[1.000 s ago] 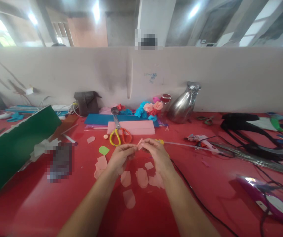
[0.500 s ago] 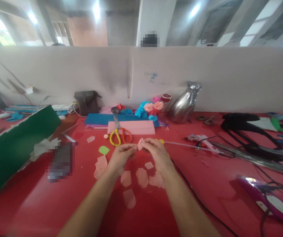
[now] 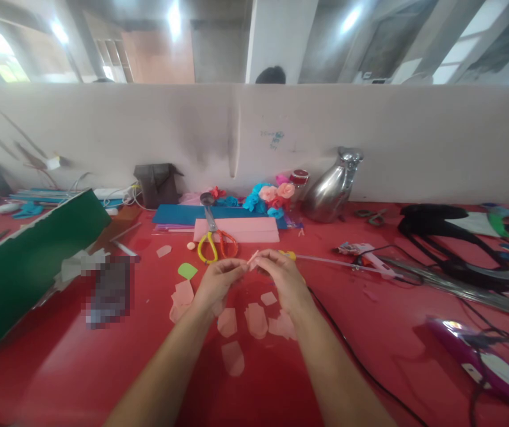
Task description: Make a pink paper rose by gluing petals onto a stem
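Since half a second ago, the pink slip [image 3: 253,259] is showing a narrower, edge-like shape, where it was presenting a broader, crumpled face. The left hand [image 3: 219,286] and the right hand [image 3: 284,281] are keeping nearly the same positions. The loose pink pieces [image 3: 256,320] are lying as they were on the red worktop [image 3: 80,367].

Containers: a metal jug [image 3: 327,193] is standing tilted by the white wall [image 3: 370,130] at the far side, right of centre; its contents are not showing. A jar [image 3: 298,178] with a red lid is standing just left of it, partly hidden behind paper flowers [image 3: 268,196]; contents unclear. A dark pouch [image 3: 153,185] is resting against the wall at far left, its flap hanging over the front and hiding the inside.

Slip and hands: both hands are pinching the slip, the left at its left end, the right thumb and fingers at its right; exact finger contact is too small to read. The slip is tilting up to the right, held above the worktop. The loose pieces are lying nearer, below and between the forearms. Scissors [image 3: 210,222] are lying just beyond the hands, partly over a folded pink sheet [image 3: 247,229].
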Motion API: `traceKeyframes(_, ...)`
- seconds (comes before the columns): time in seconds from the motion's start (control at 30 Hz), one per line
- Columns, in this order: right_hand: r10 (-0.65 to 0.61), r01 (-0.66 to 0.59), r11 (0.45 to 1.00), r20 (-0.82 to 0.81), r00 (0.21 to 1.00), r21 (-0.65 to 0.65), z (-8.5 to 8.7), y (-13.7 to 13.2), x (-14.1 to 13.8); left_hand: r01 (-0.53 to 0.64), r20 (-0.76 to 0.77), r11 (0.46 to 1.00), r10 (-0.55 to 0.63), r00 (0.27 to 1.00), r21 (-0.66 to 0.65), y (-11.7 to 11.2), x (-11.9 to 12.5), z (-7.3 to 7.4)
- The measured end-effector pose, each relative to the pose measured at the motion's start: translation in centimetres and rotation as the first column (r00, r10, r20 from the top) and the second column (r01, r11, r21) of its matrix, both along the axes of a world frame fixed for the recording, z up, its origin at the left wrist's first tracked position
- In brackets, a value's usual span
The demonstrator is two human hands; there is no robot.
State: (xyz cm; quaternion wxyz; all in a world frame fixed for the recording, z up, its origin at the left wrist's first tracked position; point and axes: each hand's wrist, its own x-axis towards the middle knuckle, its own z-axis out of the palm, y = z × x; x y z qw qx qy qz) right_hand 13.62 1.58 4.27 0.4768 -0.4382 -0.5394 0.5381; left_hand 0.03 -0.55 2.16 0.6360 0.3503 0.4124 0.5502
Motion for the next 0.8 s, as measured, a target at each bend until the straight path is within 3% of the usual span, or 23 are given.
traceKeyframes(0.8, 0.005, -0.005, 1.0, -0.009, 1.0, -0.004, 0.25, -0.05, -0.02, -0.013, -0.03, 1.0, 0.013, 0.999, 0.006, -0.03, -0.21, -0.07)
